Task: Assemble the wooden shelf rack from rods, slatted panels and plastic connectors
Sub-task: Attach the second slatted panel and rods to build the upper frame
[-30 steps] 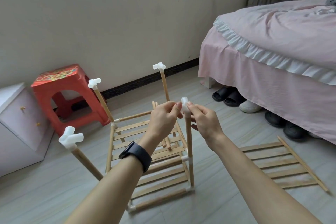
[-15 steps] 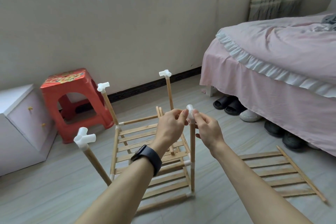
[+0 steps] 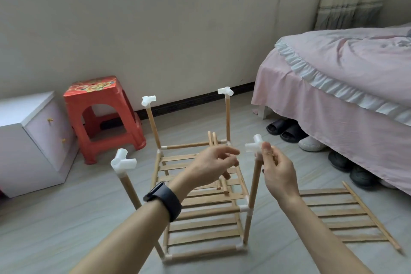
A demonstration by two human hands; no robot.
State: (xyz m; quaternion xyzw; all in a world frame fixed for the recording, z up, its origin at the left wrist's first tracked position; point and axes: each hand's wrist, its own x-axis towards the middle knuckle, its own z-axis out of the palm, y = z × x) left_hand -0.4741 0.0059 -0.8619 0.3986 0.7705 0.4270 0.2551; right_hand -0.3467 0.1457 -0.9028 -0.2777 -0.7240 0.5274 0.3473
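The half-built rack (image 3: 206,211) stands on the floor, centre, with two slatted tiers fitted. A few loose rods (image 3: 223,186) lie slanted on its upper tier. The right hand (image 3: 280,173) pinches the white connector (image 3: 255,145) capping the near right upright. The left hand (image 3: 213,164) hovers just left of it (fingers loosely spread, holding nothing). A spare slatted panel (image 3: 342,216) lies flat on the floor at right.

Four top connectors (image 3: 123,161), two loose rods (image 3: 214,139), one spare panel (image 3: 347,216).
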